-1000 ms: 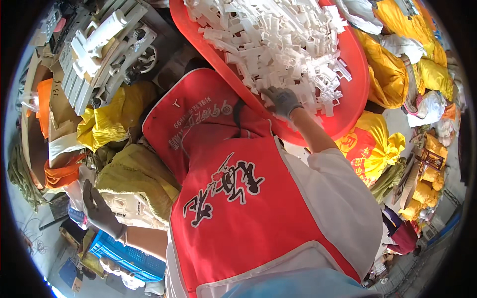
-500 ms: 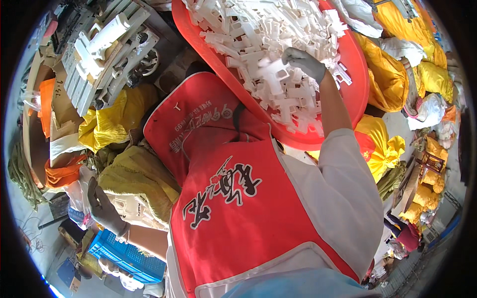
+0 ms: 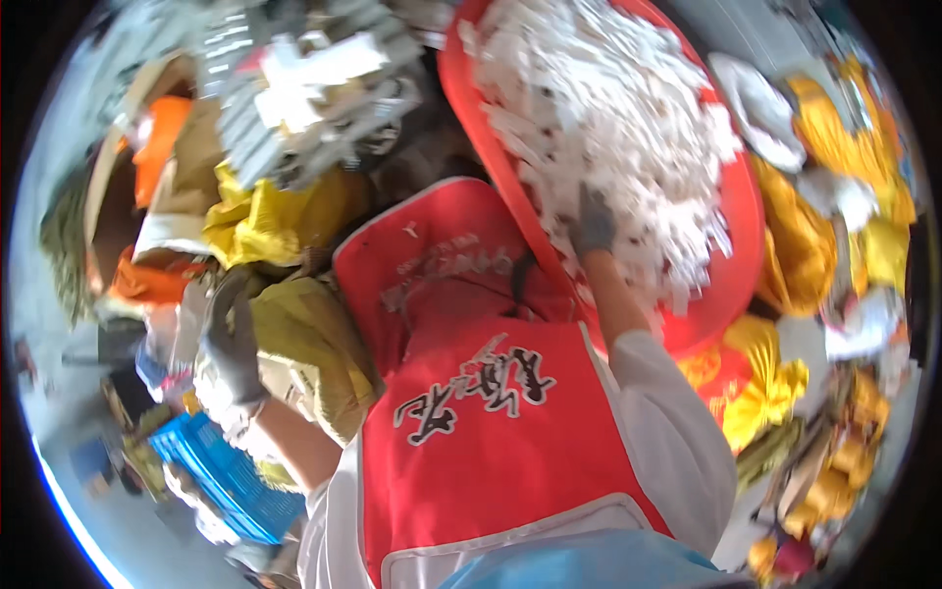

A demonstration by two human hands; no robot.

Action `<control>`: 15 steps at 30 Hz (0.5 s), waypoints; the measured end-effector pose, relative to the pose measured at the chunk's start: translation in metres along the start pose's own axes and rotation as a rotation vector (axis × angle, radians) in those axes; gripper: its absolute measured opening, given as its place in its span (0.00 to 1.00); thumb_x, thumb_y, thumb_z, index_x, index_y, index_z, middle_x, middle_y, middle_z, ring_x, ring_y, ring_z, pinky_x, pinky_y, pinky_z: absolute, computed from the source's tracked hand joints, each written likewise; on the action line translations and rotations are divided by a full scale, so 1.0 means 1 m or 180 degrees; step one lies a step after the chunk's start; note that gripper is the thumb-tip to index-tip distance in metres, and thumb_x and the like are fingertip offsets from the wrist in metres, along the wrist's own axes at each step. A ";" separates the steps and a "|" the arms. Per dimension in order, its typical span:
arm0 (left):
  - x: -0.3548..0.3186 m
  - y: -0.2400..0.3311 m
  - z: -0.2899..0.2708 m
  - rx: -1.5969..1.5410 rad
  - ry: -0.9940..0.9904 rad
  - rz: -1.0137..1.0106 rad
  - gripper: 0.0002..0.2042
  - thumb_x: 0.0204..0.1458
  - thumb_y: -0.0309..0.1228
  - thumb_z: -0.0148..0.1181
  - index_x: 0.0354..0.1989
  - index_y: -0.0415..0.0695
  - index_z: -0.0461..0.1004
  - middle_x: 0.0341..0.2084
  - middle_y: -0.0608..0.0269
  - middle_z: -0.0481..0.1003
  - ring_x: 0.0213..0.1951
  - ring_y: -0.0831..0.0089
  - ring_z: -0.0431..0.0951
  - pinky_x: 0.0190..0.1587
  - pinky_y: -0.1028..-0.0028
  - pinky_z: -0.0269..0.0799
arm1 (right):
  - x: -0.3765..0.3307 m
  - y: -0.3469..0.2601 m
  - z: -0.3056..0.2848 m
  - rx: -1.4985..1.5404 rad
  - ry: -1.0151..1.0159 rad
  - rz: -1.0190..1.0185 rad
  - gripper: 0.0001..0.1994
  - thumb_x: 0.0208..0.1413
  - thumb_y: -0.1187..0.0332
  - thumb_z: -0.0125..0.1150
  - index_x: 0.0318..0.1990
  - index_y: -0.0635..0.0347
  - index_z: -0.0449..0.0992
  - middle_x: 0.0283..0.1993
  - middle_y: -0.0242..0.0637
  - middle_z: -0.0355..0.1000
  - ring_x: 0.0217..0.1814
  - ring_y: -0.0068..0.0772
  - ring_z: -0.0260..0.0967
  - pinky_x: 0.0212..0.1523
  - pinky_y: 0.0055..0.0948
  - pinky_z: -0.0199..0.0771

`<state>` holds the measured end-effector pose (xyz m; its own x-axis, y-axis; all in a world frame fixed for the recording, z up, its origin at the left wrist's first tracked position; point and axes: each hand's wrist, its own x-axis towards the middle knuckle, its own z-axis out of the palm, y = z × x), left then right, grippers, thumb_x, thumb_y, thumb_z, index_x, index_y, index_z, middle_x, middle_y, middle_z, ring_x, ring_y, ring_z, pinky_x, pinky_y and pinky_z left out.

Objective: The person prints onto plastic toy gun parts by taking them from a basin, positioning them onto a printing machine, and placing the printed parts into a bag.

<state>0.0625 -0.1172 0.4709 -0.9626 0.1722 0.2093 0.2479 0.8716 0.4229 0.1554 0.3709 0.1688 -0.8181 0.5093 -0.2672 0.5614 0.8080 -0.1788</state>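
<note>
White plastic pieces (image 3: 628, 147) heaped in a red basin (image 3: 746, 255), upper centre-right of frame; gloved right hand (image 3: 593, 222) sits at the heap's lower edge, fingers curled into the pieces, though motion blur hides whether any is actually gripped. Gloved left hand (image 3: 232, 346), lower left, rests loosely curled against yellow sacks (image 3: 304, 334), grip not discernible; judged best practice is to lift from the top of the heap, not drag pieces over the rim. Surroundings crowded: blue crate (image 3: 221, 471) lower left, more yellow bags (image 3: 863, 196) at right, no bare table visible
</note>
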 end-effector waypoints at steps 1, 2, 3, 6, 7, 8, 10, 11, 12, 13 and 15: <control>0.010 0.007 0.001 0.0239 0.0045 0.0240 0.11 0.55 0.24 0.55 0.45 0.37 0.76 0.42 0.54 0.78 0.46 0.65 0.77 0.51 0.69 0.70 | 0.001 0.004 0.006 0.0198 0.0201 -0.0038 0.41 0.48 0.51 0.63 0.69 0.51 0.52 0.66 0.49 0.57 0.66 0.54 0.57 0.61 0.43 0.63; 0.009 0.009 -0.003 0.0153 0.0220 0.0254 0.10 0.54 0.23 0.56 0.44 0.37 0.77 0.41 0.53 0.79 0.46 0.64 0.78 0.50 0.69 0.70 | 0.004 0.002 0.005 0.0361 0.0401 -0.0167 0.41 0.48 0.53 0.63 0.68 0.54 0.52 0.65 0.50 0.57 0.65 0.53 0.58 0.61 0.41 0.63; 0.015 0.014 -0.002 0.0064 0.0325 0.0338 0.10 0.53 0.23 0.57 0.43 0.36 0.77 0.40 0.52 0.79 0.45 0.62 0.78 0.50 0.69 0.71 | 0.004 0.004 -0.001 0.0581 0.0438 -0.0290 0.39 0.50 0.55 0.62 0.68 0.56 0.53 0.66 0.50 0.57 0.66 0.53 0.58 0.62 0.41 0.62; 0.040 0.025 0.007 -0.0604 0.0529 0.0312 0.10 0.53 0.24 0.58 0.42 0.37 0.77 0.40 0.53 0.79 0.44 0.62 0.79 0.48 0.70 0.72 | -0.004 -0.002 -0.043 0.1129 0.0416 -0.0665 0.35 0.54 0.60 0.59 0.67 0.59 0.54 0.66 0.51 0.56 0.67 0.51 0.56 0.64 0.40 0.60; 0.049 0.028 0.012 -0.0677 0.0633 0.0414 0.09 0.53 0.25 0.58 0.42 0.37 0.77 0.40 0.53 0.79 0.43 0.63 0.79 0.47 0.70 0.72 | -0.006 -0.001 -0.052 0.1433 0.0323 -0.0828 0.33 0.56 0.63 0.56 0.67 0.61 0.53 0.67 0.51 0.56 0.68 0.51 0.55 0.65 0.39 0.58; 0.057 0.031 0.014 -0.0547 0.0677 0.0458 0.10 0.53 0.26 0.59 0.42 0.38 0.77 0.40 0.54 0.79 0.42 0.64 0.80 0.47 0.70 0.72 | -0.005 0.002 -0.055 0.1433 0.0348 -0.0904 0.33 0.56 0.63 0.56 0.67 0.61 0.53 0.67 0.51 0.56 0.68 0.51 0.55 0.65 0.39 0.58; 0.078 0.042 0.021 -0.0515 0.0761 0.0661 0.10 0.52 0.26 0.60 0.42 0.39 0.77 0.39 0.55 0.79 0.42 0.64 0.80 0.46 0.71 0.73 | -0.004 0.006 -0.062 0.1723 0.0671 -0.1376 0.30 0.60 0.63 0.53 0.66 0.66 0.53 0.68 0.50 0.55 0.69 0.46 0.56 0.66 0.37 0.57; 0.087 0.044 0.025 -0.0429 0.0811 0.0801 0.10 0.53 0.27 0.60 0.43 0.39 0.77 0.38 0.55 0.79 0.41 0.66 0.80 0.45 0.72 0.73 | -0.005 0.005 -0.067 0.1716 0.0698 -0.1429 0.30 0.60 0.63 0.53 0.66 0.66 0.53 0.68 0.50 0.55 0.69 0.46 0.56 0.66 0.37 0.57; 0.098 0.047 0.030 -0.0517 0.0828 0.0851 0.10 0.52 0.27 0.61 0.43 0.39 0.77 0.39 0.55 0.79 0.41 0.65 0.80 0.45 0.72 0.73 | -0.008 0.002 -0.077 0.2106 0.0550 -0.1218 0.29 0.61 0.65 0.52 0.66 0.66 0.54 0.69 0.49 0.54 0.69 0.44 0.55 0.67 0.35 0.56; 0.107 0.050 0.032 -0.0592 0.0849 0.0900 0.11 0.52 0.28 0.61 0.42 0.40 0.77 0.39 0.55 0.79 0.42 0.63 0.80 0.45 0.71 0.73 | -0.011 -0.001 -0.087 0.2500 0.0389 -0.1012 0.28 0.62 0.67 0.51 0.66 0.66 0.54 0.69 0.48 0.53 0.70 0.41 0.54 0.67 0.34 0.55; 0.125 0.054 0.036 -0.0424 0.0909 0.1085 0.14 0.50 0.29 0.63 0.45 0.41 0.76 0.41 0.54 0.78 0.44 0.59 0.78 0.47 0.68 0.72 | -0.011 -0.006 -0.095 0.2780 0.0301 -0.0980 0.27 0.61 0.68 0.52 0.66 0.66 0.54 0.70 0.47 0.54 0.71 0.38 0.52 0.67 0.32 0.55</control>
<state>-0.0488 -0.0315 0.4880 -0.7596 0.2889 0.5827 0.5747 0.7176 0.3934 0.1491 0.3890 0.2630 -0.9317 0.3627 -0.0183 0.1815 0.4215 -0.8885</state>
